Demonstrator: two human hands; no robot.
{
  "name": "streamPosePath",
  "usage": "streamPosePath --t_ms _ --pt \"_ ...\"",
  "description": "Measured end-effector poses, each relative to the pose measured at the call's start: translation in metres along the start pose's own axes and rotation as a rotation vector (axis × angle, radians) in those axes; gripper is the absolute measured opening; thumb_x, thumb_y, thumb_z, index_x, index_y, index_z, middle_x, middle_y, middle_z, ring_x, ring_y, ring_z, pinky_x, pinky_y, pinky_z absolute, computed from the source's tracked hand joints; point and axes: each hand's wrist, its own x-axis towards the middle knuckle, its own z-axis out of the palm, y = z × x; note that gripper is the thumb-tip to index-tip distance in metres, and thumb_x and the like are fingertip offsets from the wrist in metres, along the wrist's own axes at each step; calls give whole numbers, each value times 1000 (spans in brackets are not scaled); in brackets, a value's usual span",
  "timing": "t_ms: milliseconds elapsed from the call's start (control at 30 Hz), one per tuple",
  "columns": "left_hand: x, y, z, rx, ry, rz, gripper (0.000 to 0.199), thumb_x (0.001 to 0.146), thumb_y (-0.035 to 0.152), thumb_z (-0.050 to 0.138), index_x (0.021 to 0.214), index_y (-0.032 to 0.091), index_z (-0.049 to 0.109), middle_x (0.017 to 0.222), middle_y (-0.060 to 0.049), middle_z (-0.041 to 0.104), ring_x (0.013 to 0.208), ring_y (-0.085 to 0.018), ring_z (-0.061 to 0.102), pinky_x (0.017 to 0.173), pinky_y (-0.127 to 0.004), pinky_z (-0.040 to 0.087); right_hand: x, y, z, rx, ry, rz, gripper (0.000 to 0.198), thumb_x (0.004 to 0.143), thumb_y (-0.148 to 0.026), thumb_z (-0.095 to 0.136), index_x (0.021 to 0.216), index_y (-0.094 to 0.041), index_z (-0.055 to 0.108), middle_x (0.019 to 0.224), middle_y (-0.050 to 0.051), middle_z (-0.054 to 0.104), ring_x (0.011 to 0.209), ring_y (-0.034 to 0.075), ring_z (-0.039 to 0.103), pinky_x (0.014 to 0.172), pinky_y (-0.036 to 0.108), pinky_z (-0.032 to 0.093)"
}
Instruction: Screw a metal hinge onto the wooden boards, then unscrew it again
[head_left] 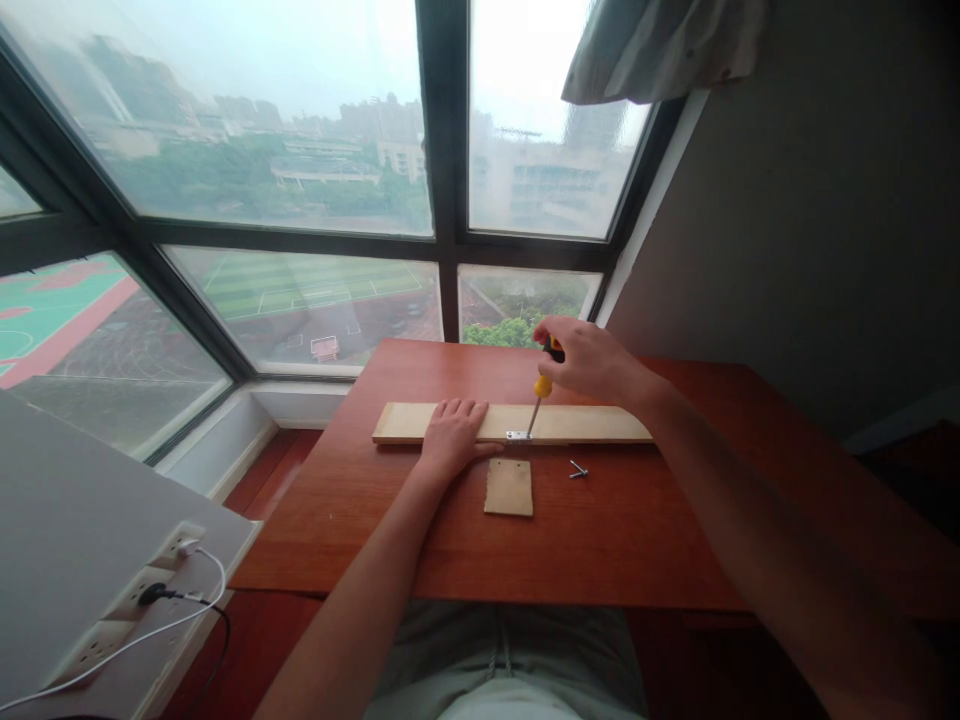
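1. Left hand (pixel 452 440): fingers open, flat on the plank (pixel 499 418) beneath them; firm pressure should stop it sliding.
2. Metal bracket (pixel 517 436): just right of those fingers, best kept flush.
3. Screwdriver (pixel 543 386): gripped in the right hand's (pixel 581 355) fingers, tip below them at the bracket; straightening its tilt would likely help.

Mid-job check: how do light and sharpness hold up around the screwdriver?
Head view: the upper right pane is washed nearly white, while the wall at right sinks into shadow; head view: the screwdriver and board stand out plainly, but the bracket is small and soft, so how the screwdriver's tip sits can't be told.
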Motion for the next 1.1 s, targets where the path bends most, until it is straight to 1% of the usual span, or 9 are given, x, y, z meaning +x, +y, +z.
streamPosePath --t_ms 100,200,300,467,567,733,833,933,1100 --pt "0 0 -1 -3 4 0 72 76 71 56 129 23 51 118 -12 60 110 -29 50 98 -41 34 -2 -1 -2 73 -28 -50 33 74 -17 56 107 -19 59 111 7 66 93 19 61 76 28 44" --pt "0 0 -1 -5 -10 -6 71 75 70 58 128 25 51 118 -11 60 111 -30 50 98 -41 33 -1 -2 0 -35 8 35 27 83 -33 54 106 -21 60 110 8 67 89 23 62 69 31 43" --pt "0 0 -1 -5 -16 -4 71 75 70 59 129 25 51 118 -11 59 111 -30 50 98 -41 33 1 -2 3 -159 50 139 31 89 -45 47 100 -21 62 95 9 69 80 25 62 63 33 40" --pt "0 0 1 -2 1 -2 73 75 71 57 129 24 50 117 -12 60 111 -30 51 98 -41 33 1 3 1 14 16 50 28 79 -24 55 106 -21 59 102 6 69 85 20 62 68 29 42" --pt "0 0 1 1 -1 -2 74 74 72 57 130 24 50 117 -12 60 111 -30 51 98 -41 34 0 2 0 39 -7 31 29 78 -27 57 107 -21 59 109 5 67 89 20 62 67 28 41" --pt "0 1 1 4 -3 -7 73 75 71 56 129 23 50 118 -12 60 111 -30 50 98 -41 33 1 0 2 -131 64 142 32 87 -50 50 94 -21 64 82 7 68 73 22 60 60 30 37" --pt "0 0 1 3 -3 -10 68 78 68 55 129 24 51 118 -11 60 111 -29 50 99 -40 33 2 2 1 -61 79 60 21 83 -37 56 96 -22 64 85 4 68 74 19 59 62 29 38" --pt "0 0 1 0 1 -9 67 79 67 56 130 23 50 118 -12 60 112 -29 50 99 -41 33 2 3 -6 69 57 -33 24 75 -24 59 98 -23 63 89 2 66 76 16 58 65 27 40" --pt "0 1 0 -8 -12 -15 70 75 67 60 130 25 50 119 -11 59 112 -30 50 100 -42 32 0 -2 -13 162 77 -61 20 74 -24 58 93 -21 64 86 1 64 75 15 56 67 26 42"
